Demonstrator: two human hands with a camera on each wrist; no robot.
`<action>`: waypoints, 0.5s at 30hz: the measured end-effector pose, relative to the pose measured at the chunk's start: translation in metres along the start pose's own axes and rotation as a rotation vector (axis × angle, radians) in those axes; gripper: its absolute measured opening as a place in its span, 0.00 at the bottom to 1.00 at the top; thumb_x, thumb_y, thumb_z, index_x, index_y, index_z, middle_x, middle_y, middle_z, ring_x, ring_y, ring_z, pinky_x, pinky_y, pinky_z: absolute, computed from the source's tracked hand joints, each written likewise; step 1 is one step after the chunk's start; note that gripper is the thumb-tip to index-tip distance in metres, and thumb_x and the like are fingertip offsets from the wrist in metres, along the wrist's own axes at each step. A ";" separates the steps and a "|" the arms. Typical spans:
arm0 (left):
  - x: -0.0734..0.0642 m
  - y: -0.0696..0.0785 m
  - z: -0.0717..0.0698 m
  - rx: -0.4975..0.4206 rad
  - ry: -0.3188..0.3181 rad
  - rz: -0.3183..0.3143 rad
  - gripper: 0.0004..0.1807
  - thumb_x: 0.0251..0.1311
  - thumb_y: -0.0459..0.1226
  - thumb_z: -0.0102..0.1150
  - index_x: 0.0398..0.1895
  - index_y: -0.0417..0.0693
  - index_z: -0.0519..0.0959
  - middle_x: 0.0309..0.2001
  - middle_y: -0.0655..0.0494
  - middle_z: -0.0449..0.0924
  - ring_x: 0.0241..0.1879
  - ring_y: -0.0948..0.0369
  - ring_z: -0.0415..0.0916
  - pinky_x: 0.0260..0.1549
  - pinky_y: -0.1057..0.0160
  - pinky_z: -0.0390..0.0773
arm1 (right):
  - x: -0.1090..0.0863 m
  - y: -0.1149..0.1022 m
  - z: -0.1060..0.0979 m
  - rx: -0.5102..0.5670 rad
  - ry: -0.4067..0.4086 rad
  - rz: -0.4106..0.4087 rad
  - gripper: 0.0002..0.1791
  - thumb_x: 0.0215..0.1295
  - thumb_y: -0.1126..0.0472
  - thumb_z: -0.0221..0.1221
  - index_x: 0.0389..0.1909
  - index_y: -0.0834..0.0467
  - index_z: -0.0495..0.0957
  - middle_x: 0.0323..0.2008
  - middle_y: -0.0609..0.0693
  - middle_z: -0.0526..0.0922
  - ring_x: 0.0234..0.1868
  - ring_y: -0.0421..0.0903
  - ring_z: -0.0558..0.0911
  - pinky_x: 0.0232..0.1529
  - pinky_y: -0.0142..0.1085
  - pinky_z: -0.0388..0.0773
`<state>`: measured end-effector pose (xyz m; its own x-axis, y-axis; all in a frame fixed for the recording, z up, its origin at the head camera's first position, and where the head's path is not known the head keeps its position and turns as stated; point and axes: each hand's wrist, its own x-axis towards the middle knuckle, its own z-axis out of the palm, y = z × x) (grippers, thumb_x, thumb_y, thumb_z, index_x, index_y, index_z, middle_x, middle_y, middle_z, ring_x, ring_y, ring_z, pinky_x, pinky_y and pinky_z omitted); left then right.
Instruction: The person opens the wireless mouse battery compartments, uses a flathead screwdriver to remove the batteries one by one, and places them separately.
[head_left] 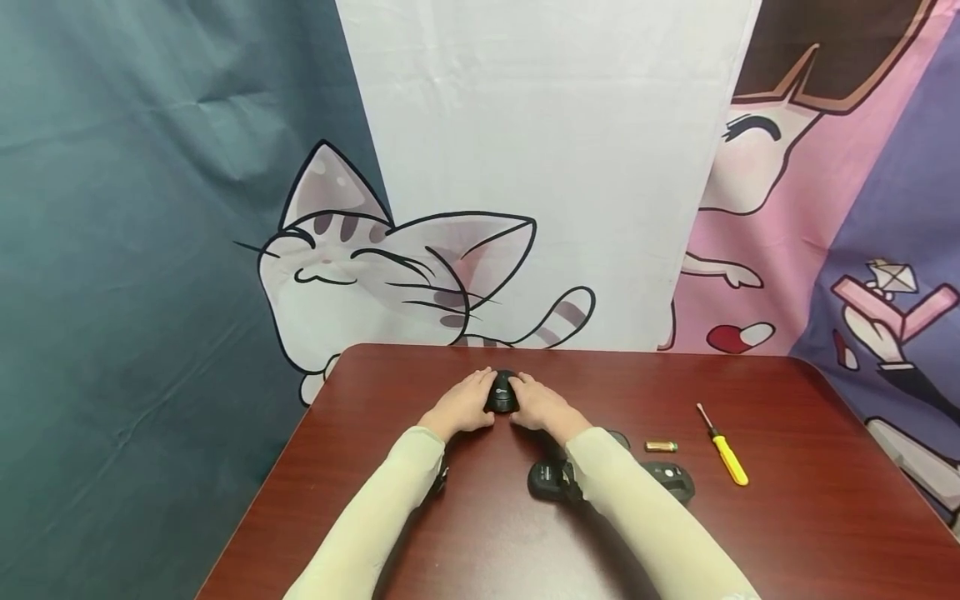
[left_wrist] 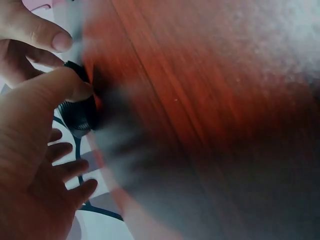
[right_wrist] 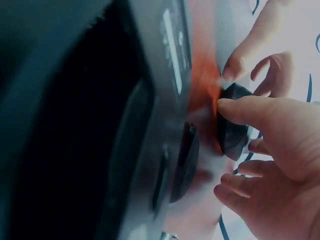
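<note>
At the far edge of the table, a black computer mouse [head_left: 502,392] with a small light logo on top sits between both hands. My left hand [head_left: 468,402] grips it from the left. From the opposite side my right hand [head_left: 542,405] holds it too. In the left wrist view, the left thumb [left_wrist: 75,85] lies against the ribbed side of the mouse [left_wrist: 80,115]. The right wrist view has the right thumb [right_wrist: 235,109] pressed to the mouse [right_wrist: 234,132], with the other fingers spread beyond it. Their contact on the far side is hidden.
Nearer me, a black mouse [head_left: 546,482] lies by the right forearm, which partly covers another black mouse [head_left: 671,479] and a dark rounded piece [head_left: 619,437]. A battery [head_left: 661,447] and a yellow-handled screwdriver [head_left: 726,454] lie to the right. A printed cloth [head_left: 562,167] hangs behind the table.
</note>
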<state>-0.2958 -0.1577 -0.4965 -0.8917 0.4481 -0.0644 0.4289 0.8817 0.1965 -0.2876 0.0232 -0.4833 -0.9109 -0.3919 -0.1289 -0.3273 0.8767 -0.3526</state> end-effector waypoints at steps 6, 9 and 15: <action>0.000 -0.005 0.005 -0.110 -0.054 0.010 0.45 0.63 0.42 0.64 0.79 0.40 0.53 0.80 0.46 0.51 0.78 0.53 0.53 0.76 0.55 0.63 | 0.004 -0.003 0.006 -0.013 -0.024 -0.001 0.43 0.65 0.55 0.68 0.76 0.63 0.58 0.76 0.64 0.59 0.70 0.60 0.70 0.69 0.53 0.74; 0.000 -0.006 0.006 -0.133 -0.045 0.011 0.44 0.64 0.42 0.63 0.79 0.39 0.54 0.79 0.45 0.52 0.76 0.54 0.56 0.75 0.55 0.65 | 0.004 -0.004 0.005 -0.028 -0.030 -0.001 0.43 0.67 0.55 0.67 0.77 0.62 0.57 0.76 0.63 0.59 0.71 0.59 0.70 0.69 0.52 0.74; 0.003 -0.006 0.007 -0.131 -0.005 0.036 0.42 0.64 0.42 0.63 0.78 0.38 0.57 0.78 0.43 0.56 0.76 0.52 0.58 0.75 0.54 0.64 | 0.005 -0.006 -0.002 -0.060 -0.013 -0.005 0.38 0.70 0.56 0.64 0.75 0.64 0.60 0.74 0.63 0.63 0.71 0.58 0.70 0.72 0.50 0.71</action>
<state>-0.2996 -0.1606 -0.5045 -0.8752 0.4801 -0.0594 0.4378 0.8384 0.3246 -0.2911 0.0169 -0.4798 -0.9059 -0.3997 -0.1396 -0.3468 0.8897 -0.2968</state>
